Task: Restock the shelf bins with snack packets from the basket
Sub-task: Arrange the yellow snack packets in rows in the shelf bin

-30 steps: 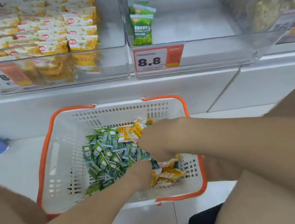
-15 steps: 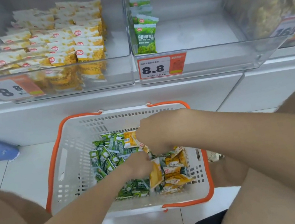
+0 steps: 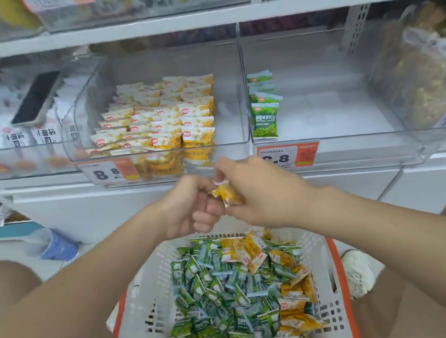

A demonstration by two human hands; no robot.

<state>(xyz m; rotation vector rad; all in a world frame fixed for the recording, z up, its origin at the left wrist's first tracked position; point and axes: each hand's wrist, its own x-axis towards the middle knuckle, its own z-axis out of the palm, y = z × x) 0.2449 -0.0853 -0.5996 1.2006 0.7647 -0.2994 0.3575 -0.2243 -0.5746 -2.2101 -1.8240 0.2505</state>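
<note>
Packet (image 3: pixel 228 194) — one showing — in left hand (image 3: pixel 189 204), right hand (image 3: pixel 262 194).

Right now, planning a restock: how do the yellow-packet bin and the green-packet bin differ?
The yellow-packet bin holds several packed rows; the green-packet bin holds one row along its left wall. The yellow-packet bin's floor is mostly covered; the green-packet bin's is mostly bare. Both are clear plastic.
</note>
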